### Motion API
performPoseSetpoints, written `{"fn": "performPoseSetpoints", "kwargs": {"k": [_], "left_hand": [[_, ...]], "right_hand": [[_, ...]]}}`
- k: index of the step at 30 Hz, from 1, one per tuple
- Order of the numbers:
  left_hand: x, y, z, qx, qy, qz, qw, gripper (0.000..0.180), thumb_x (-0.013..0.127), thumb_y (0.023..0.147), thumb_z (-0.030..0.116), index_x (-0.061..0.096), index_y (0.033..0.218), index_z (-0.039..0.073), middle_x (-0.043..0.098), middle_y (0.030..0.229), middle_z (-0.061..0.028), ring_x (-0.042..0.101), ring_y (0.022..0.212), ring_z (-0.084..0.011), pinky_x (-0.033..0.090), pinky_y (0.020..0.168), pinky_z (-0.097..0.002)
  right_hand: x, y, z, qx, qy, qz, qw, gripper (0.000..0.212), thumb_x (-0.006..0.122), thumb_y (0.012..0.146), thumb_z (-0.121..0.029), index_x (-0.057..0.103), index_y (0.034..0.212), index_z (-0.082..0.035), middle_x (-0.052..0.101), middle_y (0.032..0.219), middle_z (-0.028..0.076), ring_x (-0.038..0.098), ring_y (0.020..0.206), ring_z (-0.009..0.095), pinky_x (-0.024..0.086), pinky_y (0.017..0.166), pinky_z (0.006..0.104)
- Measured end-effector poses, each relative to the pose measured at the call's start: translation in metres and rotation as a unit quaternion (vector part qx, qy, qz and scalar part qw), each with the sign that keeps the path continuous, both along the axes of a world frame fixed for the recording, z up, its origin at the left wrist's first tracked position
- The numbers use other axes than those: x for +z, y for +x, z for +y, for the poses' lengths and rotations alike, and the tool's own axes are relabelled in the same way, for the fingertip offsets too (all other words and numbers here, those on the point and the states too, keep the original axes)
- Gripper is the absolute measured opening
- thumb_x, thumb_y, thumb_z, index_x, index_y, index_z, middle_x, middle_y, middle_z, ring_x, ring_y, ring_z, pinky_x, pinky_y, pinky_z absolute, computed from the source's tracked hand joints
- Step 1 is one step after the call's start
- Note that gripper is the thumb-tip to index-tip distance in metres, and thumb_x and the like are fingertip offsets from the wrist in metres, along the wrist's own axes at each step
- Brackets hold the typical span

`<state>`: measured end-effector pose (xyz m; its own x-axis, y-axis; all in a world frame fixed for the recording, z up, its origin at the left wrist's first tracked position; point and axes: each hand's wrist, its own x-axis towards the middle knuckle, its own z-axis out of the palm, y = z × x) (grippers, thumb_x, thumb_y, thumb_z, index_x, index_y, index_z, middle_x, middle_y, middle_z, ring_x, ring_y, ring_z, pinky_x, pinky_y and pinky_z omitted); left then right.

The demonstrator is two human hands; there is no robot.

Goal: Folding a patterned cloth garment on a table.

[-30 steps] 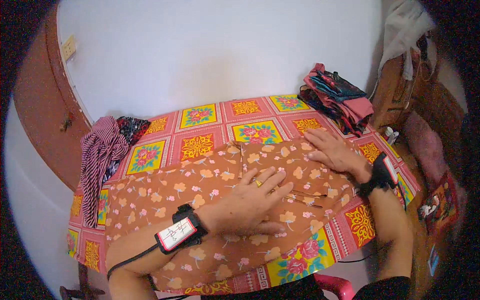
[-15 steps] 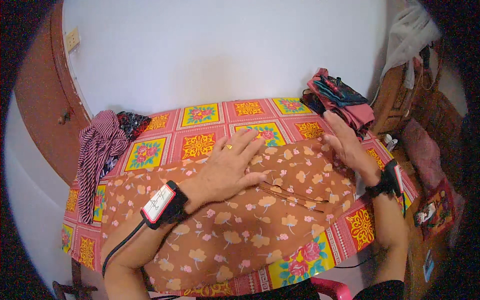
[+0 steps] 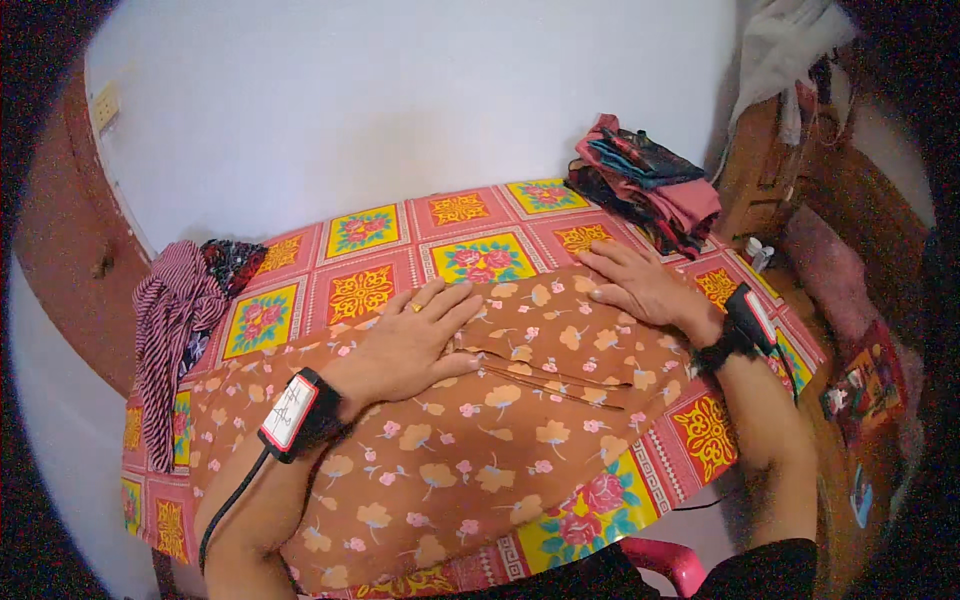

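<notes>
Both of your hands lie flat and open, gripping nothing: your left hand presses palm-down on the middle of the brown floral cloth, fingers spread toward its far edge, and your right hand rests palm-down on the cloth's far right part, fingertips at the edge where the fabric meets the patterned table cover. That cloth is spread across the near half of the table, draping over the front edge toward you, with 2 or 3 thin creases running between your hands. Judge it as light, thin and limp: it will not hold a shape, it will follow any drag of your palm, and it looks likely to slide a little on the smooth cover beneath. Lifting from the middle would only bunch it, so take hold at the far edge or a corner, pinching with thumb and fingers of each hand well apart to keep the hem straight. Nothing about it looks fragile. A striped garment hangs at the table's left end, and a stack of folded clothes sits at the far right corner, both clear of your hands.
</notes>
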<state>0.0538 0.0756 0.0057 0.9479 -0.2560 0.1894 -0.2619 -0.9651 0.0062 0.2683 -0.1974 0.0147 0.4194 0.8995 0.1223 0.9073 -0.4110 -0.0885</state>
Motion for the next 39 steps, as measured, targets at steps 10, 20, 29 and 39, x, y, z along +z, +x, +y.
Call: {"fn": "performPoseSetpoints", "kwargs": {"k": [10, 20, 29, 39], "left_hand": [[0.004, -0.001, -0.004, 0.007, -0.022, 0.021, 1.000, 0.075, 0.052, 0.088, 0.055, 0.033, 0.142, 0.007, 0.029, 0.149, -0.0128, 0.024, 0.138, -0.0358, 0.020, 0.111, -0.0524], [0.014, 0.001, -0.004, -0.013, -0.070, 0.057, 0.996, 0.081, 0.055, 0.082, 0.055, 0.032, 0.144, 0.007, 0.029, 0.150, -0.0146, 0.023, 0.139, -0.0362, 0.017, 0.112, -0.0496], [0.009, -0.003, -0.002, 0.024, -0.067, 0.061, 0.996, 0.075, 0.057, 0.084, 0.037, 0.028, 0.145, 0.006, 0.028, 0.149, -0.0178, 0.023, 0.139, -0.0354, 0.016, 0.113, -0.0465], [0.008, -0.010, 0.059, 0.142, -0.173, 0.028, 0.974, 0.069, 0.055, 0.085, 0.024, 0.027, 0.146, 0.009, 0.024, 0.152, -0.0167, 0.019, 0.141, -0.0356, 0.015, 0.116, -0.0434]], "right_hand": [[0.010, -0.012, -0.003, -0.122, 0.018, -0.037, 0.992, 0.067, 0.044, 0.093, -0.050, 0.036, 0.141, -0.003, 0.031, 0.147, 0.019, 0.025, 0.138, 0.033, 0.021, 0.112, 0.0460], [-0.017, 0.007, -0.006, -0.018, 0.116, -0.041, 0.992, 0.066, 0.039, 0.091, -0.057, 0.038, 0.139, -0.010, 0.040, 0.142, 0.014, 0.034, 0.133, 0.033, 0.025, 0.106, 0.0581], [-0.002, 0.008, -0.045, -0.047, 0.186, -0.024, 0.981, 0.071, 0.038, 0.093, -0.058, 0.035, 0.141, -0.005, 0.036, 0.143, 0.019, 0.033, 0.133, 0.034, 0.029, 0.102, 0.0525], [-0.009, -0.009, -0.015, -0.016, 0.172, -0.038, 0.984, 0.061, 0.047, 0.090, -0.050, 0.041, 0.136, -0.011, 0.042, 0.138, 0.017, 0.036, 0.131, 0.033, 0.026, 0.104, 0.0549]]}}
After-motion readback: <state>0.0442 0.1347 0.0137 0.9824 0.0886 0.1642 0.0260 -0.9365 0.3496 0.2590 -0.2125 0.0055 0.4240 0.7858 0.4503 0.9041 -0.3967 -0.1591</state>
